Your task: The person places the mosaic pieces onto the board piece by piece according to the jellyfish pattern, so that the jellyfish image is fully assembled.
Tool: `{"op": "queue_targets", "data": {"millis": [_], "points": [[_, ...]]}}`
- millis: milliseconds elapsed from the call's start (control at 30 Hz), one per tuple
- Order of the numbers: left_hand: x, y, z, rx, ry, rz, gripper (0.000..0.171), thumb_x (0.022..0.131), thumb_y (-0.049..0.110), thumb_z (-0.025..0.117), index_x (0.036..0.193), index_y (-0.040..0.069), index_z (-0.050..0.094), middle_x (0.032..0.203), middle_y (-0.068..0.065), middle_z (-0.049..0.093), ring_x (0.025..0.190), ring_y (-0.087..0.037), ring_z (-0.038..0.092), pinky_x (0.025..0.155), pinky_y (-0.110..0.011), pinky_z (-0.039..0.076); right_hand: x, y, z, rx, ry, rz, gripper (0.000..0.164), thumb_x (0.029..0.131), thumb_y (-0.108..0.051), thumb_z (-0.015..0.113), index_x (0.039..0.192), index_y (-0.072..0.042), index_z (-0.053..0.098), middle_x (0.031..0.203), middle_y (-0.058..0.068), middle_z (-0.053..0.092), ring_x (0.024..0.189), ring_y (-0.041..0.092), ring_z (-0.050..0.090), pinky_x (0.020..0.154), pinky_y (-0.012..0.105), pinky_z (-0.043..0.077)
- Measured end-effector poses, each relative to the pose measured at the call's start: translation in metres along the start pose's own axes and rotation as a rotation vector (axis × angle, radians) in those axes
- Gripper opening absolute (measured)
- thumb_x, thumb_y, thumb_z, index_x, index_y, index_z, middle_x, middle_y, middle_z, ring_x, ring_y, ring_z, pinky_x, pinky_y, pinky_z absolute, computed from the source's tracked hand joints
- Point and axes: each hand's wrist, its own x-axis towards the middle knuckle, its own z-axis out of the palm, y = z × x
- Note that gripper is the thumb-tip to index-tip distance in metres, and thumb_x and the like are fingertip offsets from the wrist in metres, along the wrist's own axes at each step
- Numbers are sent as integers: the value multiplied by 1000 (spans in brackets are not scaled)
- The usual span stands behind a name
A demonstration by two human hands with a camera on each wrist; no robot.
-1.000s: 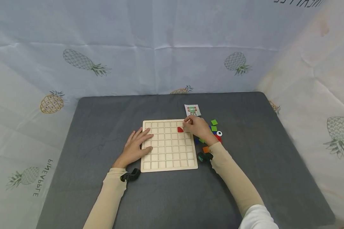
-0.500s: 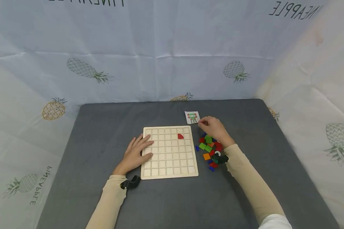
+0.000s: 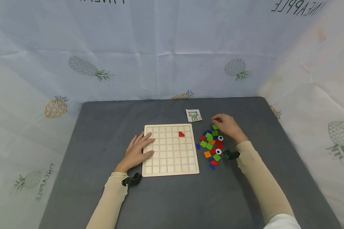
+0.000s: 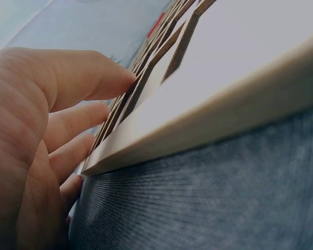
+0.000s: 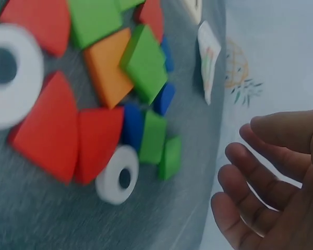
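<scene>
A pale wooden grid board (image 3: 172,152) lies on the table, with one red quarter-circle tile (image 3: 182,134) in a cell near its upper right. My left hand (image 3: 134,154) rests on the board's left edge, fingers spread; the left wrist view has the thumb (image 4: 101,78) over the rim. To the right, my right hand (image 3: 230,127) hovers at the far end of a pile of loose tiles, by a green tile (image 3: 215,127). In the right wrist view its fingers (image 5: 250,187) curve loosely with nothing between them.
Right of the board lie several red, green, blue and orange tiles, among them an orange tile (image 3: 207,154) and a white ring (image 3: 220,138). A small printed card (image 3: 193,115) lies beyond the board. A pineapple-print cloth (image 3: 160,76) hangs behind the table (image 3: 160,203).
My right hand has moved right, from the board's upper right corner past the card to the far end of the tile pile. The left hand stays on the board.
</scene>
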Motion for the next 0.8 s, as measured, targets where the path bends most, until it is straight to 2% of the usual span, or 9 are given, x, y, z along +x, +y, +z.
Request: {"op": "queue_targets", "data": {"millis": [400, 633, 800], "points": [[1, 2, -3, 8, -17, -12, 55, 96, 31, 67, 148, 20, 53, 167, -1, 31, 159, -28, 12, 128, -49, -2, 6, 22, 0, -3, -66, 24, 39, 106, -18, 49, 139, 0, 57, 140, 26, 50, 121, 42, 55, 100, 57, 49], [0, 1, -2, 8, -15, -15, 56, 95, 30, 67, 148, 21, 54, 167, 0, 31, 159, -28, 13, 128, -49, -2, 7, 28, 5, -26, -77, 13, 38, 104, -14, 50, 137, 4, 58, 136, 28, 51, 121, 43, 55, 103, 58, 48], [1, 0, -2, 8, -9, -10, 55, 95, 31, 67, 148, 21, 54, 167, 0, 32, 159, -28, 13, 128, -49, -1, 9, 32, 7, -71, -86, -26, 40, 100, -2, 45, 138, 4, 57, 138, 30, 50, 121, 44, 52, 105, 61, 44]]}}
